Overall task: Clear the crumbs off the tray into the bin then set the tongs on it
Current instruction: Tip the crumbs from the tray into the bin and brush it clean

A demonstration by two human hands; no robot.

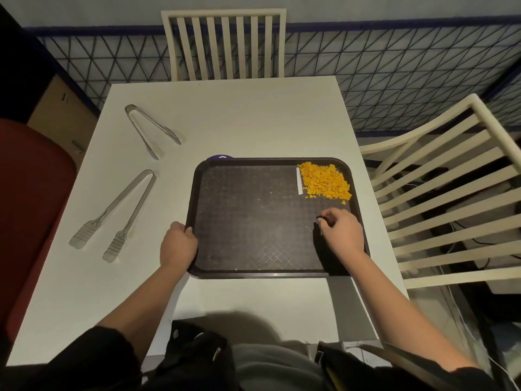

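Note:
A dark textured tray point(253, 221) lies on the white table point(253, 114). Orange crumbs point(324, 182) are heaped in its far right corner, with a thin white strip point(299, 180) along the heap's left side. My left hand point(177, 245) grips the tray's left rim near the front corner. My right hand point(342, 232) hovers over the tray's near right part, fingers curled and pinching a small dark thing that I cannot identify. Two metal tongs lie left of the tray: a smaller pair point(152, 131) farther away and a longer pair point(112, 215) nearer. No bin is in view.
A purple object point(221, 157) peeks out from behind the tray's far rim. Cream slatted chairs stand at the far side point(225, 43) and the right side point(439, 193) of the table. A red seat point(31, 207) is at the left.

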